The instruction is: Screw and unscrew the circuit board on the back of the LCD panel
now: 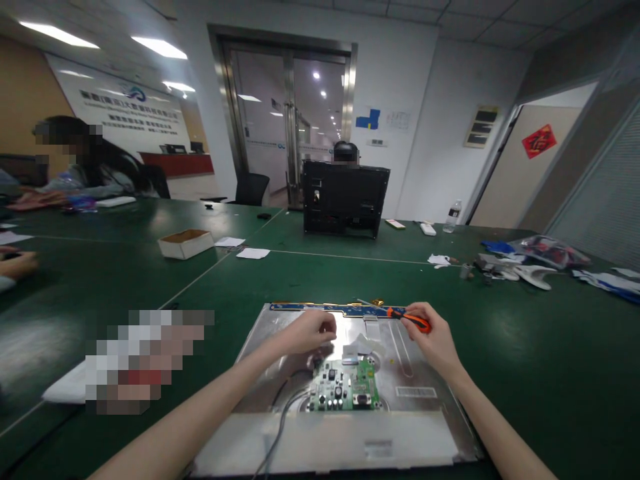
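A silver display panel (pixel 420 413) lies on the green table, its back facing up. Near its middle is a green circuit board (pixel 345 385) with cables running off to the left. Along the far edge runs a narrow blue circuit strip (pixel 350 310). My right hand (pixel 433 337) holds an orange and black screwdriver (pixel 410 319), its shaft pointing left over the strip. My left hand (pixel 313 331) is over the panel's upper left part, fingers curled; what they hold, if anything, cannot be made out.
A black monitor (pixel 345 200) stands across the green table (pixel 240 287), a person behind it. An open box (pixel 186 245) is at the back left, and another person sits far left. Tools and bags (pixel 550 250) lie at the right; a bottle (pixel 453 217) stands behind.
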`<state>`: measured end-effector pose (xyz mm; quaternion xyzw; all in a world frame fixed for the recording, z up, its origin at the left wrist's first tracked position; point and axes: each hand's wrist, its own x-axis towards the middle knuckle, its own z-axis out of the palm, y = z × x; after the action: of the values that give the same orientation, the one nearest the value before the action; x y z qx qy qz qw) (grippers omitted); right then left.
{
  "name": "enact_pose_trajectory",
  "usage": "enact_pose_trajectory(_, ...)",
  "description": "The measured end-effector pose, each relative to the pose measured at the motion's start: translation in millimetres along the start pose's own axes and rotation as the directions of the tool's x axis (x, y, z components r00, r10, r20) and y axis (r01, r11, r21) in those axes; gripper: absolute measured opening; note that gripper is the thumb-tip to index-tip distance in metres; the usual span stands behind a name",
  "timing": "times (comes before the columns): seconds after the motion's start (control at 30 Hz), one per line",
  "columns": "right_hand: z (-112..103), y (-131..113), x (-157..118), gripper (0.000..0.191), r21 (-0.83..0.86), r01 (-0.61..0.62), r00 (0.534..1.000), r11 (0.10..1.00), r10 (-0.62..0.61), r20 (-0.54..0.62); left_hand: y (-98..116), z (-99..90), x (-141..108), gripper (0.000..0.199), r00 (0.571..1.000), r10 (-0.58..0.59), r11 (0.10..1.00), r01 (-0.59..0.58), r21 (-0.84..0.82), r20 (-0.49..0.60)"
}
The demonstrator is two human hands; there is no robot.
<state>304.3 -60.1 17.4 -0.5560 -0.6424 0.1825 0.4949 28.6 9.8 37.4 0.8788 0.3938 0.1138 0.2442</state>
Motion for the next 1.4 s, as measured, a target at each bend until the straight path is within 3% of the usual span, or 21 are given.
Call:
enact_pose_trajectory(0.17, -3.0, -2.0, -3.6, 0.024, -0.011, 0.020, 0.994, 1.000, -0.021, -0.107, 29.2, 19.9, 27.4, 0.010, 0.966, 0.216, 0.969, -0.195, -0.150, 0.144)
enact_pose_trajectory(0.27, -3.5, -0.6, -4.8, 0.024, -0.028, 0.018, 0.994, 0.999, -0.021, -0.107, 37.3, 30.9, 38.2, 0.008, 0.945, 0.272, 0.953, -0.239, -0.186, 0.180)
enact_pose_trajectory(0.43, -2.5, -1.3, -6.2, 0.025, -0.044, 0.004, 0.996, 0.999, -0.007, -0.085, 32.0, 40.6, 41.7, 0.006, 0.931, 0.321, 0.938, -0.287, -0.193, 0.176)
enact_pose_trajectory(0.67, -1.0, -2.9, -8.2, 0.023, -0.080, 0.020, 0.997, 0.997, -0.026, -0.071, 28.0, 48.0, 37.3, 0.005, 0.906, 0.403, 0.915, -0.401, -0.042, 0.132)
enact_pose_trajectory(0.9, 1.8, 0.7, -8.5, 0.020, -0.077, 0.122, 0.988, 0.990, -0.128, -0.085, 25.8, 49.7, 37.1, 0.003, 0.914, 0.393, 0.919, -0.391, -0.046, 0.097)
enact_pose_trajectory(1.1, 4.2, -3.6, -11.1, 0.019, -0.045, 0.129, 0.990, 0.991, -0.131, -0.045, 24.7, 50.9, 37.7, 0.006, 0.924, 0.371, 0.925, -0.359, -0.121, 0.095)
enact_pose_trajectory(1.27, 11.7, -12.8, -11.3, 0.025, 0.169, 0.012, 0.999, 0.986, -0.004, -0.045, 24.0, 51.8, 37.4, 0.007, 0.934, 0.347, 0.924, -0.326, -0.198, 0.083)
enact_pose_trajectory(1.4, 10.2, -28.2, -2.7, 0.025, 0.406, -0.070, 0.995, 0.911, 0.094, -0.041, 23.3, 52.6, 37.6, 0.007, 0.944, 0.315, 0.917, -0.276, -0.288, 0.098)
